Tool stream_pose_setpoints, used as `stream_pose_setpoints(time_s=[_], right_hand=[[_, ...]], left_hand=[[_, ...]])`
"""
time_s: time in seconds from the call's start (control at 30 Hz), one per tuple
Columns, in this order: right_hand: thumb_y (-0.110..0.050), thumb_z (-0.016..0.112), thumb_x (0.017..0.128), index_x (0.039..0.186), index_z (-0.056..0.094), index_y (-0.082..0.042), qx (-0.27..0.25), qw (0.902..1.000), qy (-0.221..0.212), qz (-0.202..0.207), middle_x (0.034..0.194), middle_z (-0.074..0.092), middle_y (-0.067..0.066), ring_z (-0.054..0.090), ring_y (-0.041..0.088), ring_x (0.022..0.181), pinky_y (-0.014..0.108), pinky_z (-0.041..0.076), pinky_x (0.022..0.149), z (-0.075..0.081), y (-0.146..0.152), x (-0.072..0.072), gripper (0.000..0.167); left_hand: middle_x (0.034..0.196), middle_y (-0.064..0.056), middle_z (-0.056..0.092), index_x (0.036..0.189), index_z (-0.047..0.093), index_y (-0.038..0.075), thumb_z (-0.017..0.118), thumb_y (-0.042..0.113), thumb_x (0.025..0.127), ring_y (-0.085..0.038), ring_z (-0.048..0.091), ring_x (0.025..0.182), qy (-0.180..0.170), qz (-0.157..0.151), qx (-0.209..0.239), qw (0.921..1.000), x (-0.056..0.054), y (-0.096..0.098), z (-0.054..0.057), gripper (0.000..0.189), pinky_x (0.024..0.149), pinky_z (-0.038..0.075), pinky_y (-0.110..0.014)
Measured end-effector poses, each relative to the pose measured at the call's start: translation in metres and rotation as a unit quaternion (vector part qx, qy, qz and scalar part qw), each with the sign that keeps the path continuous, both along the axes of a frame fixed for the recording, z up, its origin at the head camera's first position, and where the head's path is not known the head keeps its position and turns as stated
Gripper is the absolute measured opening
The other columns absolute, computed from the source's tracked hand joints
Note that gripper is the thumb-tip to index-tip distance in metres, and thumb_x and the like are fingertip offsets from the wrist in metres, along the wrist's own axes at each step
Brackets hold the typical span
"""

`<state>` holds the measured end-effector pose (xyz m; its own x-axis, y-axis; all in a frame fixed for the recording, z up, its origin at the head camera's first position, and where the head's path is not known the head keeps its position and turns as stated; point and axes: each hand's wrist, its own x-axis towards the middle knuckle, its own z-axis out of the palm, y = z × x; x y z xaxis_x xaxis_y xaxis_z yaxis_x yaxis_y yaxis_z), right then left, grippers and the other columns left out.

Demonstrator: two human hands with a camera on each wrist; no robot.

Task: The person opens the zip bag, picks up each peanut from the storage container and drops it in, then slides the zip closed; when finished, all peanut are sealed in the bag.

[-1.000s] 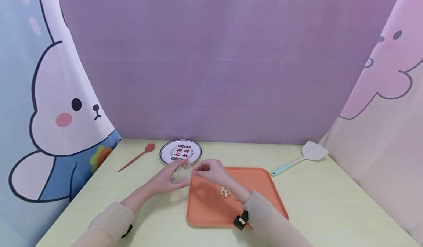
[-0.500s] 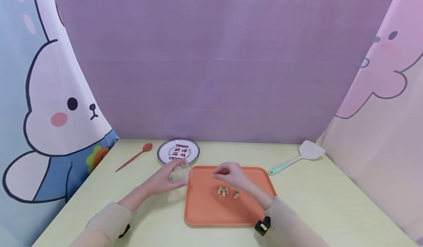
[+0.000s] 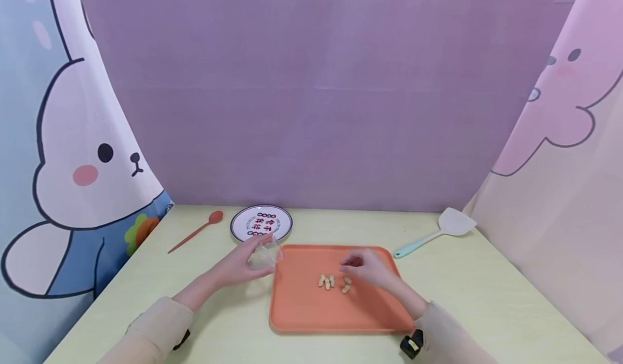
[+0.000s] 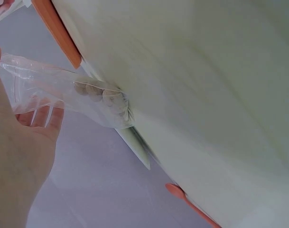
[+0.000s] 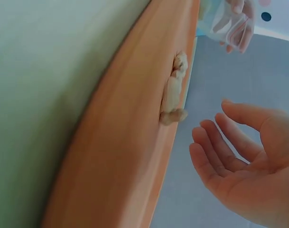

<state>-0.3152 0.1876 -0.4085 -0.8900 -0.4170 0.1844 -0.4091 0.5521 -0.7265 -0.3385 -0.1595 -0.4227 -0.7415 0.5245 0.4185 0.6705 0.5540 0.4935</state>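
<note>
My left hand [image 3: 239, 262] grips a clear plastic bag [image 3: 270, 251] by its mouth, thumb on one side and fingers on the other, beside the tray's left edge. In the left wrist view several peanuts [image 4: 96, 90] sit at the bottom of the bag [image 4: 44, 78]. My right hand [image 3: 370, 269] hovers over the right part of the orange tray [image 3: 306, 312], fingers loosely bent and nothing between them, as the right wrist view shows. Just left of that hand, several unshelled peanuts [image 3: 327, 282] lie on the tray in two small clusters.
Behind the left hand stands a white plate [image 3: 261, 223] with red lettering and a dark rim. A red spoon [image 3: 197, 231] lies to its left. At the right lies a white spatula [image 3: 435, 233] with a mint handle. Purple cloth [image 3: 316, 99] closes off the back.
My right hand has moved away from the bag's mouth, rightward over the tray, uncovering more peanuts. My left hand keeps the bag in nearly the same place.
</note>
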Motion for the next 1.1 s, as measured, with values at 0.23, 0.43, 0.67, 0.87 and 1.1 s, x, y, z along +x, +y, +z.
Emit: stream_pose_setpoints(time_s=[0.23, 0.43, 0.67, 0.87, 1.1], right_hand=[[-0.016, 0.070, 0.084, 0.093, 0.069, -0.001, 0.054, 0.9983, 0.021, -0.003, 0.085, 0.070, 0.005, 0.063, 0.014, 0.077, 0.019, 0.050, 0.065, -0.008, 0.009, 0.001, 0.017], [-0.014, 0.071, 0.082, 0.091, 0.069, -0.002, 0.060, 0.9981, 0.001, 0.014, 0.084, 0.069, 0.004, 0.062, 0.014, 0.076, 0.018, 0.049, 0.064, -0.012, 0.013, -0.002, 0.014], [-0.007, 0.070, 0.082, 0.085, 0.070, -0.004, 0.083, 0.9964, 0.013, 0.013, 0.079, 0.068, 0.005, 0.059, 0.011, 0.069, 0.018, 0.047, 0.058, -0.014, 0.017, -0.002, 0.004], [-0.009, 0.070, 0.082, 0.086, 0.071, -0.004, 0.092, 0.9956, 0.020, 0.006, 0.080, 0.070, 0.005, 0.059, 0.008, 0.070, 0.018, 0.047, 0.059, -0.014, 0.019, -0.002, 0.007], [-0.013, 0.071, 0.082, 0.085, 0.074, -0.006, 0.116, 0.9928, 0.029, 0.014, 0.081, 0.071, 0.004, 0.059, 0.008, 0.070, 0.019, 0.046, 0.058, -0.013, 0.020, -0.001, 0.009]], left_hand=[[0.134, -0.009, 0.052, 0.139, 0.040, 0.003, 0.075, 0.033, 0.078, -0.028, 0.050, 0.121, -0.001, 0.002, 0.002, 1.0000, 0.000, -0.002, -0.003, 0.076, 0.100, 0.044, -0.048], [0.135, -0.009, 0.052, 0.139, 0.040, 0.002, 0.075, 0.035, 0.079, -0.029, 0.049, 0.123, -0.005, 0.004, 0.005, 1.0000, -0.001, -0.002, -0.004, 0.077, 0.102, 0.042, -0.049], [0.135, -0.007, 0.052, 0.139, 0.040, 0.006, 0.074, 0.038, 0.079, -0.026, 0.050, 0.122, 0.001, 0.001, 0.001, 1.0000, -0.003, -0.003, -0.005, 0.076, 0.101, 0.043, -0.048], [0.135, -0.008, 0.052, 0.139, 0.040, 0.006, 0.075, 0.035, 0.079, -0.027, 0.050, 0.121, 0.003, 0.000, -0.002, 1.0000, -0.001, -0.003, -0.003, 0.076, 0.101, 0.043, -0.048], [0.134, -0.008, 0.053, 0.139, 0.041, 0.005, 0.076, 0.033, 0.078, -0.026, 0.051, 0.120, 0.005, 0.001, -0.001, 1.0000, 0.000, -0.002, -0.002, 0.075, 0.099, 0.044, -0.048]])
